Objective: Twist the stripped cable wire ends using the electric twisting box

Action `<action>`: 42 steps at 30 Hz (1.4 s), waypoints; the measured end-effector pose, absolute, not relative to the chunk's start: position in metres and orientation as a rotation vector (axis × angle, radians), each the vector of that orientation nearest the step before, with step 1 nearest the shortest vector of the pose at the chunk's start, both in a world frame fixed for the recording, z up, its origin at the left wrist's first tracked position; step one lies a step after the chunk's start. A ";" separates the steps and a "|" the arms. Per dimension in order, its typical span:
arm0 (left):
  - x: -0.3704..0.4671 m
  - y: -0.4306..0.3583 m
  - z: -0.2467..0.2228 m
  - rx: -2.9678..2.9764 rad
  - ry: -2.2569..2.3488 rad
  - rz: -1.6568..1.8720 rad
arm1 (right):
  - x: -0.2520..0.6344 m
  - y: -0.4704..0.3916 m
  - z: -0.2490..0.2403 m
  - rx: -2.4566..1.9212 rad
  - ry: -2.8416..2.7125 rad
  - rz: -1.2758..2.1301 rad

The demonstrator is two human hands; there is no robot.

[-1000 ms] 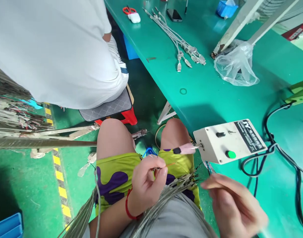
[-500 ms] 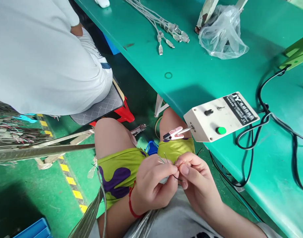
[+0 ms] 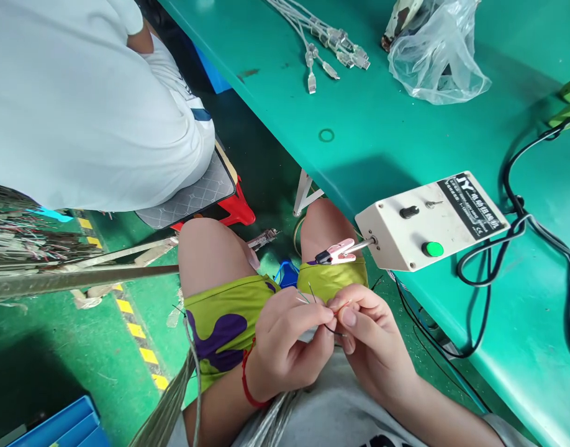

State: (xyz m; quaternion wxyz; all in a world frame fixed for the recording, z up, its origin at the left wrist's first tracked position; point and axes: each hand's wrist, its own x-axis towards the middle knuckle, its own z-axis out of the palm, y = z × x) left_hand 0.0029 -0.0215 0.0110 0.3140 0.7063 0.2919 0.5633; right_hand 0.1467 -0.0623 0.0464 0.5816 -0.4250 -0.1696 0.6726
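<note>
In front of my lap, my left hand [image 3: 292, 344] is closed, thumb and forefinger pinching the end of a thin cable with several fine coloured wires [image 3: 335, 331] fanned out. Black and pale green ends stick up above its knuckles, and a black one curves down between the hands. My right hand [image 3: 375, 332] meets it fingertip to fingertip, closed on an orange-red wire [image 3: 344, 307]. Most of the gripped cable is hidden by my fingers. A bundle of grey cables [image 3: 171, 400] lies across my lap under my left forearm.
A white control box [image 3: 431, 223] with a green button sits at the table's edge, a pink clip [image 3: 338, 251] on its shaft. Black cords [image 3: 487, 279] run right. USB cables [image 3: 331, 43] and a plastic bag [image 3: 441, 59] lie farther back. A person in white [image 3: 94, 112] sits at left.
The view has turned slightly, so the table and box appear farther right. Both hands stay together with barely any movement; more of the black wire shows between them.
</note>
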 end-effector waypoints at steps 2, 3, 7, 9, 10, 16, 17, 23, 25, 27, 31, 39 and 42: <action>0.001 -0.021 0.009 1.855 0.792 1.472 | 0.147 -0.061 0.041 -1.015 -0.416 1.562; 0.001 -0.020 0.007 1.842 0.801 1.466 | 0.148 -0.061 0.037 -1.039 -0.439 1.555; -0.003 -0.019 -0.002 1.716 0.825 1.444 | 0.153 -0.049 0.022 -1.121 -0.524 1.502; -0.005 -0.018 -0.006 1.641 0.836 1.412 | 0.156 -0.038 0.020 -1.088 -0.451 1.497; -0.006 -0.017 -0.007 1.607 0.838 1.393 | 0.157 -0.032 0.020 -1.062 -0.386 1.513; -0.005 -0.006 -0.016 1.508 0.880 1.383 | 0.159 -0.012 0.029 -0.925 -0.184 1.563; -0.004 -0.004 -0.018 1.495 0.889 1.387 | 0.159 -0.011 0.028 -0.903 -0.202 1.560; -0.002 0.004 -0.021 1.464 0.925 1.376 | 0.158 -0.009 0.016 -0.866 -0.291 1.571; -0.001 0.006 -0.021 1.474 0.927 1.365 | 0.159 -0.009 0.016 -0.881 -0.289 1.565; 0.000 0.006 -0.021 1.487 0.930 1.354 | 0.160 -0.008 0.016 -0.909 -0.279 1.552; 0.002 0.007 -0.023 1.493 0.925 1.358 | 0.160 -0.009 0.018 -0.974 -0.300 1.522; 0.005 0.007 -0.026 1.486 0.911 1.367 | 0.164 -0.011 0.015 -1.043 -0.346 1.532; 0.005 0.007 -0.026 1.504 0.897 1.369 | 0.167 -0.012 0.011 -1.074 -0.389 1.524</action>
